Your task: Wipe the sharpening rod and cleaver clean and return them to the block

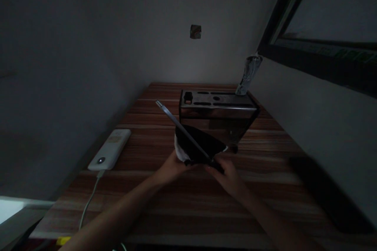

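Head view, and from where I stand I count two bare hands, both near the middle of the frame, above one striped wooden table (182, 211). The right hand (227, 169) has its fingers closed around the dark lower end of one long, thin grey strip (184, 131), which slants up and leftward to a pale tip. The left hand (174, 165) seems to grip one black piece with white edges (210, 141) from below; that piece hides most of its fingers, so I can't tell how tightly. The strip lies across the black piece, dead centre.

Just behind, right of centre, stands one metal-topped stand (218, 113) with several dark slots; one pale, mottled upright object (249, 74) leans rightward at its far right corner. Over at the left lies one white device (113, 149), with one pale cable (91, 198) running down from it. One long dark object (330, 196), blurred, fills the lower right. Up on the wall, top centre, I see one small square patch (195, 31).
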A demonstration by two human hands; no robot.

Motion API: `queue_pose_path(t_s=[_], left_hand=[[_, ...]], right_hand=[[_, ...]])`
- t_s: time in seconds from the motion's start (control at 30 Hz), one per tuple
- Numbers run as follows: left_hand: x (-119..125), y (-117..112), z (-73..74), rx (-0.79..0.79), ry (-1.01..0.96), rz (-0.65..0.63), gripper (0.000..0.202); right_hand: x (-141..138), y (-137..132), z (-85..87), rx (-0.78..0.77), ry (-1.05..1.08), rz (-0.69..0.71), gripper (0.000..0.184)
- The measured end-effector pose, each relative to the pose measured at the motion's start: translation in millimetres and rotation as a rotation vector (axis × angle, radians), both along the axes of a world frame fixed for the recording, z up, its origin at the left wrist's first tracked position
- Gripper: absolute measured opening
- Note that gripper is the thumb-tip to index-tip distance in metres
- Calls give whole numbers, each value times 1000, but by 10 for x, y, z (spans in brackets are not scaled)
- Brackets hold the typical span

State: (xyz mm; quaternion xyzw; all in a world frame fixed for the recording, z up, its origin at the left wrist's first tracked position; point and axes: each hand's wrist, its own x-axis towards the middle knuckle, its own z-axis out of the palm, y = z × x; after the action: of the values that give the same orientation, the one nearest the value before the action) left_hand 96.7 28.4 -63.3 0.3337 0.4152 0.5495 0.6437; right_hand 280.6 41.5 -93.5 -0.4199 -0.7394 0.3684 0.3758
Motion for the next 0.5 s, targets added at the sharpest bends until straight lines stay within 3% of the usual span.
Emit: queue_pose_path(t_s=[0.13,0.33,0.5], left_hand=[[62,1,63,90,97,-12,29],[54,39,-66,164,137,132,33],[60,44,-110,211,176,162,33]], right_hand=[[-35,-30,16,-41,29,-4,22],[-55,-52,39,-72,20,-7,24],[-54,-60,32,-71,-6,5,25]])
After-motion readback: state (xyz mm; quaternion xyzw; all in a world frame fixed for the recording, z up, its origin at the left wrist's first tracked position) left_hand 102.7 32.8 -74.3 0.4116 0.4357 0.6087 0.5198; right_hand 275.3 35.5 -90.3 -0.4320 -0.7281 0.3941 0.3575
